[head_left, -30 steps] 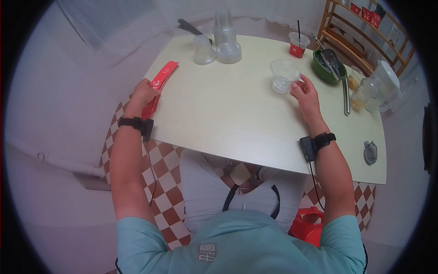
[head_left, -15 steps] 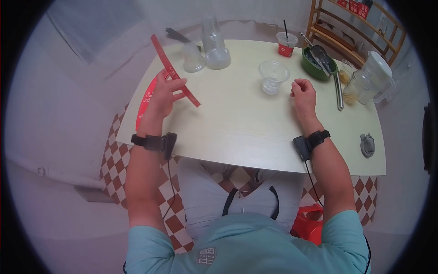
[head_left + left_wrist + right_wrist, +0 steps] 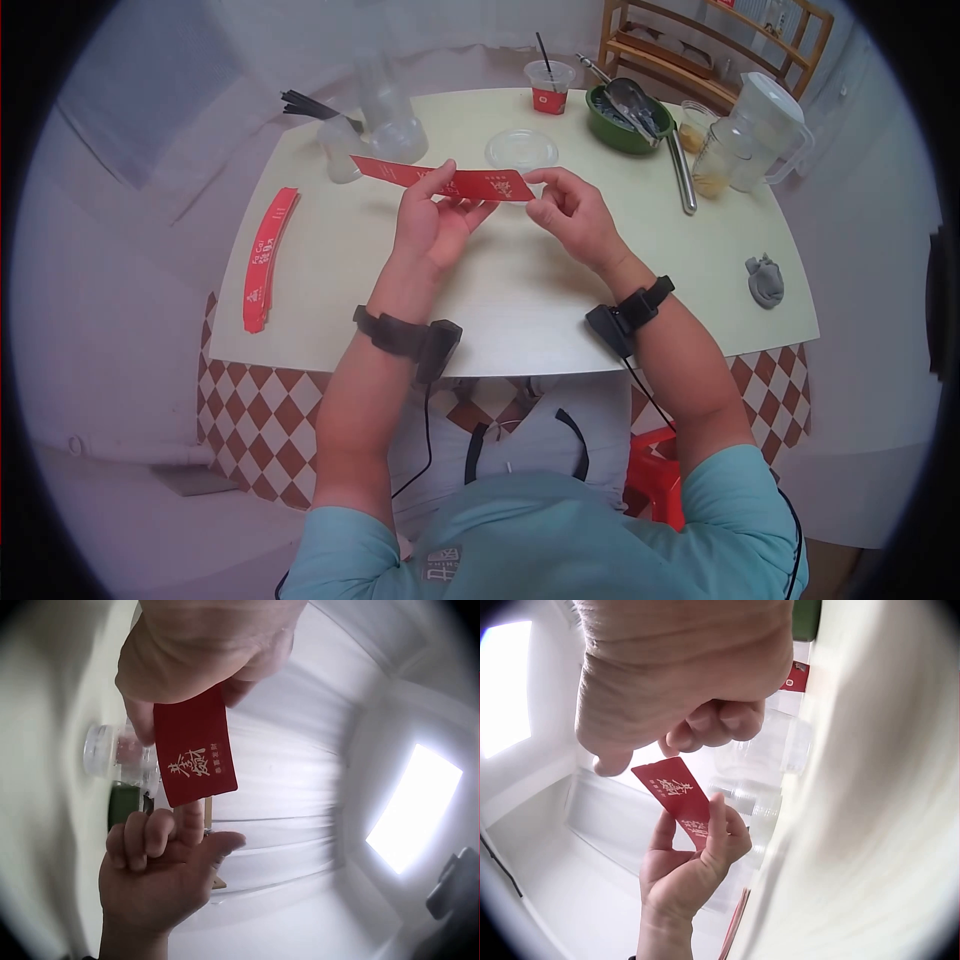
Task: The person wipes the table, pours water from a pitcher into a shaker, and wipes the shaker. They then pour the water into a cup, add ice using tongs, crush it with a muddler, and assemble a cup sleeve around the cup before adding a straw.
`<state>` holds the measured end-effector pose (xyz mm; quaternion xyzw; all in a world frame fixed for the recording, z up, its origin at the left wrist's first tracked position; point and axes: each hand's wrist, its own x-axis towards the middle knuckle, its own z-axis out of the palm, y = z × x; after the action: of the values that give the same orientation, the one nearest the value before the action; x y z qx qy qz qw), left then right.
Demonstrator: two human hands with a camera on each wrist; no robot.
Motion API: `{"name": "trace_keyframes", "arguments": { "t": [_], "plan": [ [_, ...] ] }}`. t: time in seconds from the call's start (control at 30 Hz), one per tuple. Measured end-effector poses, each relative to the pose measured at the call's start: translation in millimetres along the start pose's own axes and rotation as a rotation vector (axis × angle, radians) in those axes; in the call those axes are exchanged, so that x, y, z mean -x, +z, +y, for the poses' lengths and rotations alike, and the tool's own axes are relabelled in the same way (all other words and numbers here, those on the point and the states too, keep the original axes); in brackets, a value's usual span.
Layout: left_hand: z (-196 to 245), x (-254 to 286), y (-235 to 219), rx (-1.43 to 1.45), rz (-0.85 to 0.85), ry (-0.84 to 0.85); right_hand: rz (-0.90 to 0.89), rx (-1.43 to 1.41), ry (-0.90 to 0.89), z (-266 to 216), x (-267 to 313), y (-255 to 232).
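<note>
My left hand [image 3: 432,228] holds a flat red paper cup sleeve [image 3: 497,185] above the middle of the table, thumb on one face and fingers on the other. White printed characters show on the sleeve. My right hand [image 3: 578,218] is at the sleeve's right end, its index fingertip right by that edge. In the left wrist view, the other fingers [image 3: 135,840] of the right hand are loosely curled and the thumb stands apart. Behind the sleeve is a clear plastic cup [image 3: 522,148], its lower part hidden. More red sleeves [image 3: 264,262] lie at the table's left.
Stacked clear cups [image 3: 392,125] and black straws [image 3: 318,108] are at the back left. At the back right stand a red-banded cup [image 3: 548,98], a green bowl [image 3: 618,135] with a scoop, and a clear pitcher [image 3: 765,125]. A grey cloth [image 3: 765,282] lies at the right.
My left hand has lifted one sleeve off the pile and brought it rightward to the middle. The right hand has let go of the clear cup and moved to the sleeve's end.
</note>
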<state>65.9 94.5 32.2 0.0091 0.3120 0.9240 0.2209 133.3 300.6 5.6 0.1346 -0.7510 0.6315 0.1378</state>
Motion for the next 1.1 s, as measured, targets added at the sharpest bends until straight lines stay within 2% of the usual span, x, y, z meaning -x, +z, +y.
{"name": "trace_keyframes", "arguments": {
  "t": [0.13, 0.2, 0.3, 0.43, 0.53, 0.63, 1.1],
  "plan": [
    [-9, 6, 2, 0.013, -0.032, -0.015, 0.047, -0.118, 0.059, 0, 0, 9],
    [-15, 9, 4, -0.002, -0.018, -0.035, 0.019, -0.034, 0.186, -8, 0, 8],
    [-16, 9, 0, -0.059, -0.005, -0.058, 0.011, 0.045, 0.24, 1, -2, 5],
    [-15, 8, -3, -0.194, 0.016, 0.047, 0.011, -0.012, 0.256, -2, -2, 8],
    [-20, 6, 0, -0.257, 0.167, 0.201, 0.045, -0.039, 0.29, -8, -2, 9],
    [-20, 3, -7, -0.3, 0.152, 0.282, 0.046, -0.044, 0.319, -6, -3, 9],
    [-21, 0, -14, -0.36, 0.139, 0.369, 0.057, -0.046, 0.331, -2, -3, 9]
  ]
}}
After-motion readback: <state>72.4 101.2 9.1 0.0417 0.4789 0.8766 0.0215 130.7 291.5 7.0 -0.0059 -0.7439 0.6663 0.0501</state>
